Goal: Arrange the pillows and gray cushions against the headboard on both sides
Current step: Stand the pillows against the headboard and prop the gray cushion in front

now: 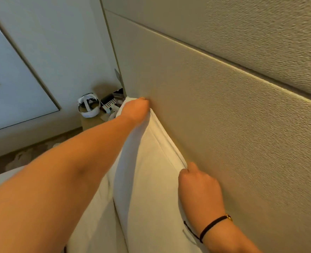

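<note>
Both my hands pinched the white pillow's top edge, left hand farther along it, right hand nearer, its length running flat along the headboard.

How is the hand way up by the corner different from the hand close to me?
The left hand reaches far, gripping the white pillow's far top corner; the right hand stays near, pinching the top edge closer in. The right wrist wears a black bracelet; the left arm is bare. Both hold the same pillow upright against the beige headboard.
</note>
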The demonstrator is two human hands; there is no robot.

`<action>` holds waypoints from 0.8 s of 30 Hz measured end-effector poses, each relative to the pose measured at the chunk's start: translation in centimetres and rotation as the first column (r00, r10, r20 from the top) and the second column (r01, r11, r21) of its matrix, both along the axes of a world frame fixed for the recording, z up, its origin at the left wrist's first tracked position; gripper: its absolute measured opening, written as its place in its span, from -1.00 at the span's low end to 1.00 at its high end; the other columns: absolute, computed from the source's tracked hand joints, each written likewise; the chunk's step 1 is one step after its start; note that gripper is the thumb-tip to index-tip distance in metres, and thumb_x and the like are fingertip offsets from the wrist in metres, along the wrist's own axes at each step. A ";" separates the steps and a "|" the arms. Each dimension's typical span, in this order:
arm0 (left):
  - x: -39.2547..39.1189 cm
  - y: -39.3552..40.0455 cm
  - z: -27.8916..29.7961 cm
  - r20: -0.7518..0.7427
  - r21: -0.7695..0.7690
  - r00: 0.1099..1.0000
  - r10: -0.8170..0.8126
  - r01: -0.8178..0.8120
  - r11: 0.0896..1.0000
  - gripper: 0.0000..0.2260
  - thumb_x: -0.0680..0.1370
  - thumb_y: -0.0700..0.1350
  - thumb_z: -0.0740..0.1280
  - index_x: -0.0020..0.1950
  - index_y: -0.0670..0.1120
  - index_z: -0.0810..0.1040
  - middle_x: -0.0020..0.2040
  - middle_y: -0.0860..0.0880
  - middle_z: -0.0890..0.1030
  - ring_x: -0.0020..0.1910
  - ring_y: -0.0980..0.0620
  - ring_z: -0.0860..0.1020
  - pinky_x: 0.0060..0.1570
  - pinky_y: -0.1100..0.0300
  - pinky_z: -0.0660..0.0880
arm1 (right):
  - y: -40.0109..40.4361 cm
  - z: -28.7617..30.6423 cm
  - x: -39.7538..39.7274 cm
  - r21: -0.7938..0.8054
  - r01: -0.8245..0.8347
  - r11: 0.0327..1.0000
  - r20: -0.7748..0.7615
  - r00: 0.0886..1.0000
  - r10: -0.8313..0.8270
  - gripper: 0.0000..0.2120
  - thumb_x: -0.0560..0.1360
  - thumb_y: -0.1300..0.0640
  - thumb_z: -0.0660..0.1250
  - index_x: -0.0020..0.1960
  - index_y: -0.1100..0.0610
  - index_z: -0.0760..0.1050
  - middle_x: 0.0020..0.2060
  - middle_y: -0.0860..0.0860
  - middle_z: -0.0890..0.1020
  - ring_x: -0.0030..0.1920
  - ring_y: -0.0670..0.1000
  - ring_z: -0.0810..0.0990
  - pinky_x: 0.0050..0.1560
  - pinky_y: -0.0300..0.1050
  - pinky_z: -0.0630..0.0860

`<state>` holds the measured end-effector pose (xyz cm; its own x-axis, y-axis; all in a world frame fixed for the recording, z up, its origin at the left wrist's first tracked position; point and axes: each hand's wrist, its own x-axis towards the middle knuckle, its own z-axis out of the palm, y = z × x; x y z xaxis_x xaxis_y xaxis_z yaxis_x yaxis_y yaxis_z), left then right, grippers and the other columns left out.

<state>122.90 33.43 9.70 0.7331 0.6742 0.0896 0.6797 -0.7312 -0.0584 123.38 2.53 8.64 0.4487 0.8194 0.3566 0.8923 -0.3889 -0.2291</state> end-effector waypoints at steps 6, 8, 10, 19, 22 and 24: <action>-4.0 -0.1 -3.2 -0.107 -0.229 0.977 0.183 -0.204 0.952 -0.29 0.58 0.31 0.10 0.60 -0.05 -0.02 0.62 -0.09 -0.08 0.58 -0.18 -0.08 0.46 -0.20 0.14 | -0.8 -2.4 -1.6 -0.439 0.039 0.898 0.029 0.999 -0.029 -0.85 0.24 0.38 0.43 -0.37 0.16 0.57 -0.23 0.15 0.55 -0.34 0.09 0.51 -0.43 -0.11 0.32; -5.8 -0.4 -4.0 -0.159 -0.274 0.987 0.029 -0.073 0.959 -0.37 0.59 0.33 -0.03 0.59 0.07 0.01 0.62 -0.07 -0.10 0.58 -0.19 -0.14 0.50 -0.21 -0.04 | -1.1 -2.6 -2.1 -0.403 0.011 0.915 0.031 1.000 0.002 -0.91 0.35 0.27 0.39 -0.29 0.12 0.57 -0.24 0.09 0.53 -0.26 0.09 0.52 -0.32 -0.06 0.36; -7.6 -1.1 -4.5 -0.158 -0.284 0.985 -0.074 0.026 0.958 -0.40 0.58 0.36 -0.10 0.58 0.18 0.00 0.62 -0.01 -0.12 0.58 -0.15 -0.17 0.50 -0.20 -0.12 | -1.1 -3.1 -2.7 -0.344 -0.022 0.939 -0.059 0.998 0.001 -0.81 0.55 -0.01 0.28 -0.05 0.11 0.55 -0.15 0.04 0.54 -0.13 0.08 0.54 -0.17 -0.05 0.44; -22.7 -4.1 -8.9 -0.386 -0.349 0.921 0.041 -0.187 0.918 -0.45 0.62 -0.06 0.20 0.58 0.05 0.09 0.57 -0.03 0.17 0.49 -0.11 0.25 0.42 -0.07 0.27 | -2.8 -4.9 -8.3 -0.163 -0.112 0.980 -0.182 0.980 0.082 -0.43 0.57 -0.18 0.20 0.43 0.17 0.37 0.37 0.10 0.47 0.39 0.09 0.40 0.44 0.02 0.26; -27.3 -6.0 -11.3 -0.594 -0.369 0.769 -0.236 0.001 0.930 -0.48 0.61 -0.08 0.26 0.53 0.17 0.20 0.55 0.07 0.23 0.51 -0.06 0.21 0.44 -0.03 0.22 | -3.5 -6.7 -14.4 -0.262 -0.278 0.924 -0.398 0.903 0.159 -0.58 0.58 -0.19 0.15 0.30 0.05 0.43 0.14 0.00 0.57 0.14 0.06 0.55 0.13 -0.04 0.48; -28.1 -7.1 -12.2 -0.672 -0.337 0.671 -0.312 0.097 0.936 -0.49 0.61 -0.10 0.23 0.53 0.18 0.19 0.54 0.08 0.24 0.52 -0.06 0.17 0.43 -0.07 0.22 | -3.8 -8.6 -18.1 -0.459 -0.373 0.806 -0.480 0.868 0.128 -0.56 0.57 -0.27 0.09 0.25 0.03 0.37 0.10 -0.01 0.52 0.10 0.07 0.52 0.05 -0.02 0.46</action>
<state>94.85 26.36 -2.50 0.6234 0.4168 -0.6615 0.3418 -0.9062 -0.2488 105.31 -1.23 0.09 0.2007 0.9242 -0.3249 0.8441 -0.3315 -0.4214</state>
